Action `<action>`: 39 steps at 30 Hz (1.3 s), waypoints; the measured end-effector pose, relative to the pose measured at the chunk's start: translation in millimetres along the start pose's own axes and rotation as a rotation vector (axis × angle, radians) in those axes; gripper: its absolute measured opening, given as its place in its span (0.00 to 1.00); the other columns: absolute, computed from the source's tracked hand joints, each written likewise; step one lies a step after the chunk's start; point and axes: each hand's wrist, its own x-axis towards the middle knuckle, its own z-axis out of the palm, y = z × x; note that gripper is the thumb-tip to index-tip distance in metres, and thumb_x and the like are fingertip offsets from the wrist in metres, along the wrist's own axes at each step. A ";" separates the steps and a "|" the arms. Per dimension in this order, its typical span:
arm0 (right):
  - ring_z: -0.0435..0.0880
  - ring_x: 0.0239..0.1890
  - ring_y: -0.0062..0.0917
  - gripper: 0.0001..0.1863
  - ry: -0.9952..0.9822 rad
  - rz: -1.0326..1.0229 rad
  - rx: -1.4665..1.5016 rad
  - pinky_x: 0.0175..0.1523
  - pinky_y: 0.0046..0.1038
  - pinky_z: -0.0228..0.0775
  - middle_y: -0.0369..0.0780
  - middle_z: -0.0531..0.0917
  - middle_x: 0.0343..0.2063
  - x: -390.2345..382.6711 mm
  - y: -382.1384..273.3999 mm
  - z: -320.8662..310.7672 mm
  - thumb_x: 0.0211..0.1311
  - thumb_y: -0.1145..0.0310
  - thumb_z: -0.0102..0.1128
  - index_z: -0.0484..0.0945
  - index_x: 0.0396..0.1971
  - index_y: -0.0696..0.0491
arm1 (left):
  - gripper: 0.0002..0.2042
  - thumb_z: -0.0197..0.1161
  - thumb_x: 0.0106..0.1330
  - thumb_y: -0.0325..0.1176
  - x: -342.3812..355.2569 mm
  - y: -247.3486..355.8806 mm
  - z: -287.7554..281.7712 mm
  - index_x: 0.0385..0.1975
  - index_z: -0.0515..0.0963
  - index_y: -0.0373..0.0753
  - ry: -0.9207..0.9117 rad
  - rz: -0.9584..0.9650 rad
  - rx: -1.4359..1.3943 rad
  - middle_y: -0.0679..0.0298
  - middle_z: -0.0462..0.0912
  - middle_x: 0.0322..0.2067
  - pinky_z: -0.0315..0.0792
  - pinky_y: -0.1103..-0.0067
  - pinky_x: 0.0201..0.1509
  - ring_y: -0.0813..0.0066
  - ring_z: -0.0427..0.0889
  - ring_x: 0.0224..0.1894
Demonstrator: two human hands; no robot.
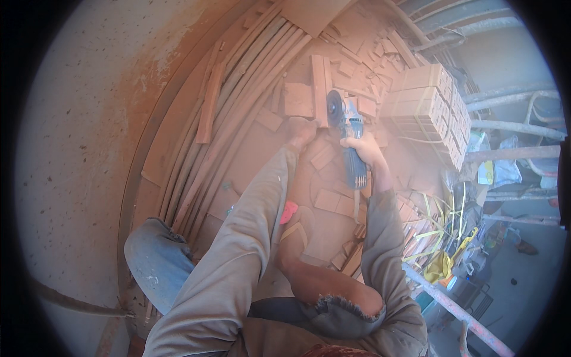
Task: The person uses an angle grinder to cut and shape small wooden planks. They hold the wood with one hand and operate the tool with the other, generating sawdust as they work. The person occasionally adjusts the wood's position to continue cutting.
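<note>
My right hand (366, 147) is wrapped round the body of a blue angle grinder (355, 169). The grinder's dark disc (335, 107) is at the far end, close against the right edge of a long reddish tile strip (319, 89). At the strip's near end, my left hand (302, 130) grips it, with the fingers partly hidden by dust and haze. A square tile piece (298, 99) lies just left of the strip. Broken tile pieces (324, 156) lie between and below my hands.
Long poles (238, 113) run along the wall at left. A strapped stack of tiles (416, 104) stands at right, with metal scaffold tubes (505, 125) beyond. Loose yellow straps (437, 217) and a slanting pipe (455, 306) lie at lower right. Reddish dust covers the floor.
</note>
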 end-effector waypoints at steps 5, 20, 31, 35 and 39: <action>0.81 0.44 0.24 0.27 -0.022 0.038 -0.002 0.51 0.30 0.73 0.39 0.84 0.42 -8.3 3.9 -2.5 0.50 0.62 0.73 0.80 0.50 0.61 | 0.22 0.67 0.65 0.50 4.6 -5.3 3.6 0.30 0.88 0.32 0.038 0.010 0.001 0.56 0.89 0.30 0.77 0.68 0.43 0.67 0.86 0.34; 0.81 0.39 0.21 0.22 0.031 0.017 0.117 0.46 0.28 0.74 0.36 0.84 0.38 -41.9 21.1 6.3 0.49 0.65 0.73 0.81 0.44 0.60 | 0.27 0.69 0.61 0.51 -3.6 4.3 -5.7 0.40 0.87 0.25 -0.039 -0.047 -0.075 0.38 0.86 0.46 0.75 0.65 0.59 0.48 0.86 0.52; 0.81 0.40 0.22 0.24 0.000 0.016 0.054 0.47 0.28 0.73 0.38 0.84 0.39 -18.1 24.7 0.2 0.49 0.65 0.72 0.81 0.47 0.61 | 0.26 0.69 0.60 0.50 -5.6 8.2 -9.0 0.36 0.87 0.25 -0.022 -0.021 -0.033 0.39 0.87 0.42 0.77 0.66 0.55 0.49 0.88 0.49; 0.81 0.41 0.23 0.26 0.014 -0.022 0.036 0.48 0.29 0.74 0.39 0.84 0.40 -16.2 21.5 -0.4 0.49 0.64 0.72 0.81 0.49 0.61 | 0.26 0.71 0.59 0.50 -9.4 12.7 -9.2 0.37 0.87 0.25 -0.036 -0.056 -0.053 0.39 0.87 0.42 0.77 0.66 0.55 0.50 0.88 0.48; 0.82 0.41 0.23 0.26 0.006 0.028 0.020 0.49 0.29 0.74 0.39 0.84 0.40 -26.0 17.0 2.6 0.49 0.65 0.72 0.80 0.49 0.61 | 0.26 0.72 0.59 0.49 -4.2 8.5 -7.8 0.38 0.86 0.24 -0.004 -0.075 -0.049 0.38 0.87 0.43 0.77 0.66 0.56 0.51 0.88 0.50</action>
